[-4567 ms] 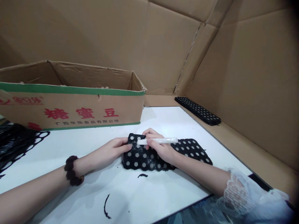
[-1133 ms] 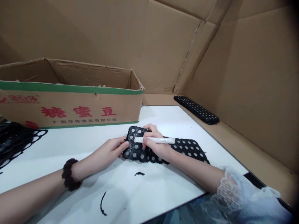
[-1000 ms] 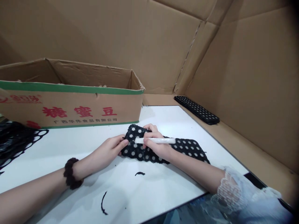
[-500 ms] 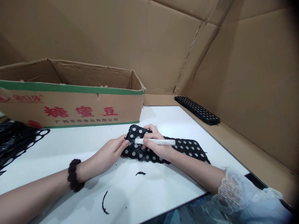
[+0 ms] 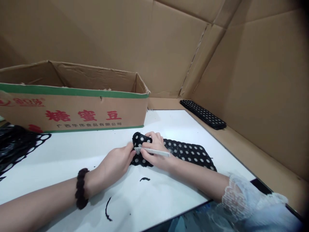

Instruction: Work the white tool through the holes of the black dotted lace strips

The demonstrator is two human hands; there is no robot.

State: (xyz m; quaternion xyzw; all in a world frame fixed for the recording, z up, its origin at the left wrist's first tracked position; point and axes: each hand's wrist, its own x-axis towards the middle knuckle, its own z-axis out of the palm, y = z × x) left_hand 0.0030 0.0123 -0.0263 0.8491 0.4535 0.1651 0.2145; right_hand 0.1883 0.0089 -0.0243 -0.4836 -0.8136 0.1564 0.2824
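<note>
On the white table top (image 5: 96, 199) lies a long black pad with pale round dots (image 5: 185, 150) and a scalloped edge. My left hand (image 5: 118, 161) is closed on its left end, thumb and fingers pinching the edge. In my right hand (image 5: 156, 154) is a white pen-like tool (image 5: 158, 152), held like a pencil. The tool's tip meets the pad close to my left fingertips. What the tip is made of is too small to tell. My right hand rests across the pad and hides part of it.
An open cardboard box (image 5: 96, 109) stands at the back left. Black perforated scraps (image 5: 16, 146) lie at the left edge. Stacked dotted pads (image 5: 204, 114) sit at the back right beside the cardboard wall (image 5: 265, 80). Two thin black trimmings (image 5: 107, 209) lie in front.
Both hands have shifted slightly: the right hand moved left along the pad, toward the left hand. The tool's tip is now nearer the pad's left edge, and its back end dips lower.
</note>
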